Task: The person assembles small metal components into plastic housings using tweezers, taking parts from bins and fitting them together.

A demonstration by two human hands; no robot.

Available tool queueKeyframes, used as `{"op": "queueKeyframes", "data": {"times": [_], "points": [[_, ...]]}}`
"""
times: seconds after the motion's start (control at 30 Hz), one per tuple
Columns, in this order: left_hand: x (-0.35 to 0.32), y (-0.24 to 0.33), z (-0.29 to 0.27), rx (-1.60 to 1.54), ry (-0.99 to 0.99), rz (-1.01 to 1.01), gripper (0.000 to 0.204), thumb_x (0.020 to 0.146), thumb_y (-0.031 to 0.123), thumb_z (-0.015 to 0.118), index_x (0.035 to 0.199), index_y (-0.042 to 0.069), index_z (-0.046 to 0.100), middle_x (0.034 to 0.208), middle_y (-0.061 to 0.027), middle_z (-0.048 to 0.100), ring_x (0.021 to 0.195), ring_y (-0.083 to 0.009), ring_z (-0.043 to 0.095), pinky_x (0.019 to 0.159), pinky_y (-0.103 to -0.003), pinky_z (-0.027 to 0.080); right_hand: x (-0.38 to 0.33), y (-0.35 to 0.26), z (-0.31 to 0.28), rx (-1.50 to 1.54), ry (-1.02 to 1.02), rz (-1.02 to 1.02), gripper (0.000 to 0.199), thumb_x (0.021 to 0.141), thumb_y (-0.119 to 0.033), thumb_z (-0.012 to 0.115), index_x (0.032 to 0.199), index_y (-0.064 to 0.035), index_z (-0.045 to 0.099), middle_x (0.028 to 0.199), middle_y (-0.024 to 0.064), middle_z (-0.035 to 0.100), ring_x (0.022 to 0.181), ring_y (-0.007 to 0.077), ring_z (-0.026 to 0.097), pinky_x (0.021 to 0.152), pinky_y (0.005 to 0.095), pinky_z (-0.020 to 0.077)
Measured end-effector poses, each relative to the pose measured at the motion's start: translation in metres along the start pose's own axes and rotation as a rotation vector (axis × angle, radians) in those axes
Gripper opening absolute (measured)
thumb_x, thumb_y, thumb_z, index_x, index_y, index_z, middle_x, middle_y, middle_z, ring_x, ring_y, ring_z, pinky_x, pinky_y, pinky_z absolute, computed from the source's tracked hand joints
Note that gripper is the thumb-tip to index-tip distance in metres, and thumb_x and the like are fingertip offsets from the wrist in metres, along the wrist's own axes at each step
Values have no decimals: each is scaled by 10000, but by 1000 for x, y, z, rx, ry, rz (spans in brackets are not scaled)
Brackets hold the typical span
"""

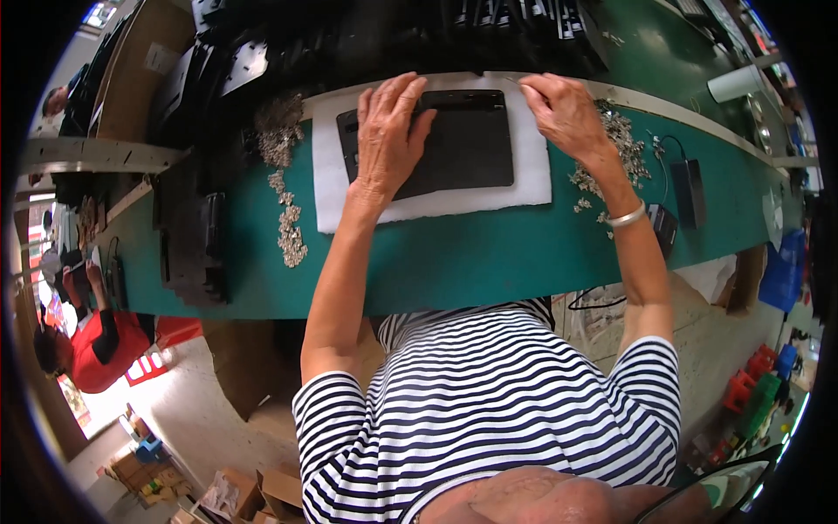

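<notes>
A flat black plastic panel [463, 144] lies on a white foam sheet [524, 192] on the green bench. My left hand [387, 131] rests on the panel's left part, fingers stretched out and thumb apart, holding nothing. Off the panel's far right corner, my right hand [566, 109] is raised with thumb and forefinger pinched together. A tiny thin piece seems to poke from that pinch, too small to name. Beside my right wrist lies a heap of small silvery metal parts [624, 144]. Another pile of such parts [279, 144] trails down the bench left of the foam.
Black plastic parts are stacked along the far side [367, 39], and more stand at the left [194, 249]. A black box-shaped device with a cable [689, 192] sits at the right. A co-worker in red [109, 349] is at the far left. Blue bins [783, 271] stand at the right.
</notes>
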State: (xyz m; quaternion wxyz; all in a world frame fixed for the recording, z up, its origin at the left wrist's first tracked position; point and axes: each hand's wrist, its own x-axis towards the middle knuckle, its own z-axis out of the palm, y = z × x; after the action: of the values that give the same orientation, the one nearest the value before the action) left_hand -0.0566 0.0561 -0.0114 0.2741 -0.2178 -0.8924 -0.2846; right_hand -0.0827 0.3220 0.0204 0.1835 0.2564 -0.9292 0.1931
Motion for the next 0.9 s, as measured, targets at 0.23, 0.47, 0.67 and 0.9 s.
{"op": "queueKeyframes", "data": {"times": [0.23, 0.47, 0.67, 0.9], "points": [[-43, -45, -41, 31, 4, -279, 438, 814, 125, 677, 1226, 14, 576, 1238, -150, 578, 1160, -337, 528, 996, -433, 410, 3, -57, 21, 289, 16, -34, 104, 874, -42, 613, 946, 5, 672, 874, 150, 681, 759, 304, 659, 685, 355, 524], [-38, -51, -29, 77, -5, -266, 438, 826, 206, 673, 1231, 57, 595, 1226, -106, 596, 1118, -316, 537, 926, -424, 413, 29, -84, 63, 106, 0, -161, 84, 895, -119, 598, 828, -75, 622, 667, 78, 595, 604, 273, 643, 542, 368, 528], [-37, -58, -26, 29, -6, -284, 345, 845, 222, 662, 1171, 109, 656, 1121, -77, 623, 1055, -298, 541, 886, -414, 417, 43, -98, 73, -51, -82, -206, 65, 869, -107, 592, 832, -76, 635, 680, 91, 615, 624, 271, 663, 540, 349, 548], [-37, -58, -23, 37, 16, -282, 324, 845, 234, 672, 1148, 118, 670, 1087, -67, 627, 1010, -280, 545, 858, -395, 415, 51, -100, 74, -79, -149, -211, 74, 862, -104, 589, 846, -79, 657, 706, 101, 637, 665, 272, 682, 562, 343, 562]]}}
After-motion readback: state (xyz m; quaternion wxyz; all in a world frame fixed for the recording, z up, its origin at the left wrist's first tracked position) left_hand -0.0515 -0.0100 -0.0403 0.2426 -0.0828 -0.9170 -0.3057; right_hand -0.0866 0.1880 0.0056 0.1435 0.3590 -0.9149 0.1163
